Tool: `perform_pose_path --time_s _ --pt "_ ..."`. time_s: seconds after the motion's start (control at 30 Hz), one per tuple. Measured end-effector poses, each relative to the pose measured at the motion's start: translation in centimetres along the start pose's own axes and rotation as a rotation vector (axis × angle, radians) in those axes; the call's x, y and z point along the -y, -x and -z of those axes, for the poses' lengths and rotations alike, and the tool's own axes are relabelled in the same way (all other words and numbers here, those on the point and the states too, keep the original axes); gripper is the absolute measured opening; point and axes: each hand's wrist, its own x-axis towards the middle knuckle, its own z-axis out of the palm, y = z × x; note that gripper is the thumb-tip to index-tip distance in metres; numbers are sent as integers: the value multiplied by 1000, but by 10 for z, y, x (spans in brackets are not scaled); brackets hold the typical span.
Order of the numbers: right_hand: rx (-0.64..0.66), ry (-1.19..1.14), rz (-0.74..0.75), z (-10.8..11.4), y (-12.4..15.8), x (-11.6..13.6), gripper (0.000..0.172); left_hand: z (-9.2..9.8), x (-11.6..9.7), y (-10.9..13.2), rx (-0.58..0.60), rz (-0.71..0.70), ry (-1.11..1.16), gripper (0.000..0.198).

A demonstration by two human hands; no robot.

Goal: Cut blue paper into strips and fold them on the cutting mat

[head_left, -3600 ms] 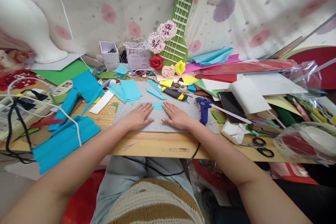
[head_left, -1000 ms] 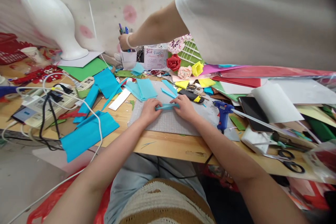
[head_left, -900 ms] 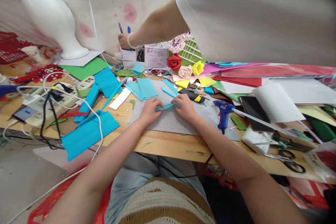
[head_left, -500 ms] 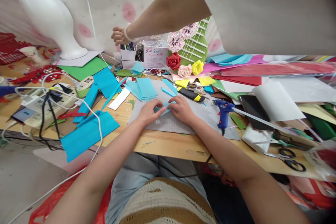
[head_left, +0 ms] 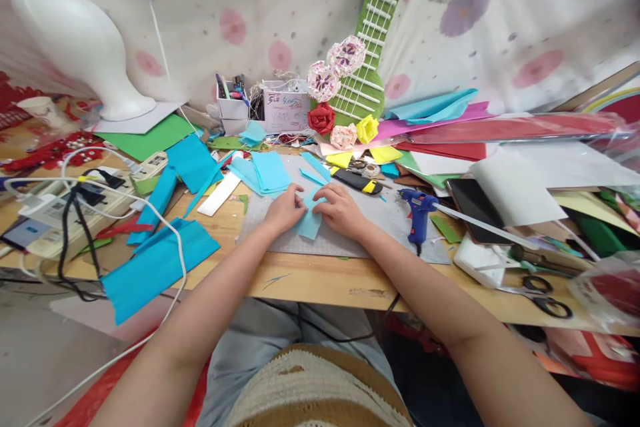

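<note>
A small piece of light blue crepe paper (head_left: 310, 221) lies between my hands, over the grey cutting mat (head_left: 340, 245). My left hand (head_left: 287, 209) pinches its left edge with thumb and fingers. From the other side my right hand (head_left: 341, 209) grips the paper, fingers curled over its upper right part. Just beyond the hands are a stack of light blue paper pieces (head_left: 271, 172) and narrow light blue strips (head_left: 315, 167). A black and yellow utility knife (head_left: 356, 181) rests behind my right hand. The blue glue gun (head_left: 419, 210) sits to its right.
A power strip (head_left: 75, 213) with cables and bright blue crepe paper (head_left: 165, 260) are at left. Scissors (head_left: 540, 295), a phone (head_left: 475, 210) and paper sheets crowd the right. Behind stands a green guitar-shaped piece (head_left: 363, 80) with paper flowers, beside a pen box (head_left: 233, 107).
Another person's arm, which reached across the back of the table, has left the view. The light blue paper between my hands now shows more fully, its lower end extending toward me.
</note>
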Motion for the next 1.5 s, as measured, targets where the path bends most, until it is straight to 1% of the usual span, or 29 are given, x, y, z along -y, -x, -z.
perform_pose_path --time_s 0.13,0.23,0.3,0.37,0.4,0.47,0.57,0.63,0.7,0.77,0.83,0.9,0.97,1.03,1.1,1.13,1.17,1.23,1.3,1.33,1.4,1.5 --pt "68 31 -18 2 2 -2 26 -2 2 -1 -89 4 -26 34" --pt "106 78 -17 4 4 -2 24 -3 -2 -2 -163 14 -90 39" --pt "104 111 -17 4 6 -3 23 -3 -6 -5 -151 30 -123 52" --pt "71 114 -12 3 6 -3 24 -5 -10 -9 -90 77 -140 64" --pt "46 99 -4 2 6 -4 25 -6 -11 -11 -55 105 -145 67" --pt "-6 54 12 1 6 -6 26 -9 -12 -16 -7 138 -153 64" --pt "-36 -8 27 -1 5 -10 28 -10 -11 -24 -24 130 -134 51" --pt "-18 -47 21 -1 6 -14 28 -9 -11 -30 -51 146 -82 46" --pt "-8 -83 12 -1 6 -17 28 -7 -13 -35 -76 172 21 45" --pt "-40 -113 2 0 4 -19 27 -3 -17 -38 -120 182 186 46" --pt "-104 -145 -10 2 0 -19 25 -1 -22 -39 -127 198 397 47" --pt "-156 -178 -23 7 -7 -19 24 2 -27 -38 -47 246 624 42" --pt "-205 -197 -48 12 -15 -19 23 5 -30 -36 84 303 818 37" --pt "-265 -198 -93 19 -22 -20 23 8 -33 -34 207 351 941 35" --pt "-313 -181 -128 23 -26 -23 25 11 -35 -34 287 369 992 35" --pt "-323 -164 -134 24 -26 -25 25 12 -35 -35 291 378 991 36" --pt "-321 -143 -132 25 -24 -27 25 13 -35 -35 262 388 969 39" --pt "-276 -95 -107 23 -19 -29 25 13 -32 -37 134 398 873 51" --pt "-192 -54 -65 18 -10 -30 25 10 -26 -39 8 370 722 61" --pt "-146 -42 -45 15 -5 -29 24 8 -22 -40 -35 334 635 62" --pt "-74 -37 -28 10 5 -26 21 4 -13 -40 -81 240 452 62" --pt "-9 -71 -51 3 14 -19 21 -4 1 -36 -129 85 210 59"
